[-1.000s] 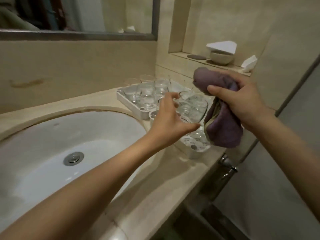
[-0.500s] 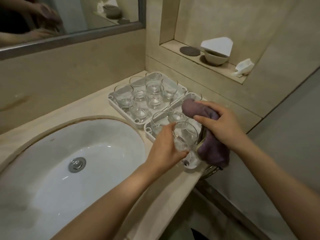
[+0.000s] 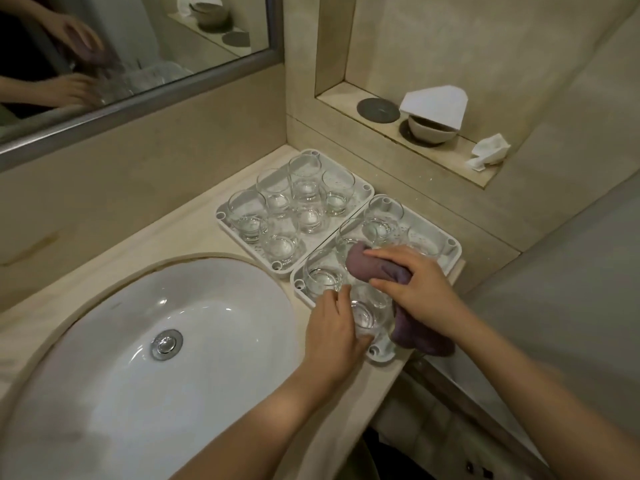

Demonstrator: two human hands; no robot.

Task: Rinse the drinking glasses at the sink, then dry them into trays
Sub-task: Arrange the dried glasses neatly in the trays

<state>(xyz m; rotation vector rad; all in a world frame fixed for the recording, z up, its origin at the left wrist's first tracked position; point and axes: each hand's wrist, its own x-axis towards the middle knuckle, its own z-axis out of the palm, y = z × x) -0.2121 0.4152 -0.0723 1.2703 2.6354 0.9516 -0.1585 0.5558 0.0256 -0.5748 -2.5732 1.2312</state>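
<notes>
Currently left hand (image 3: 334, 329) is gripping a drinking glass (image 3: 367, 311) upright at the near end of the near tray (image 3: 382, 355) — fingers curled round its side. Right hand (image 3: 420, 294) is clutching a purple cloth (image 3: 372, 266) just beside that glass, over the same tray. Far tray (image 3: 221, 216) is holding more glasses, standing upright beside the sink (image 3: 104, 341).

Beige stone surface (image 3: 194, 233) runs along mirrored wall into corner. White oval sink (image 3: 138, 358) sunk into it, metal drain (image 3: 167, 343) at bottom. Two white perforated trays side by side, touching, right of sink: far tray (image 3: 363, 189) in corner, near tray (image 3: 453, 247) reaching surface's front edge. Both carry upright clear glasses.
</notes>
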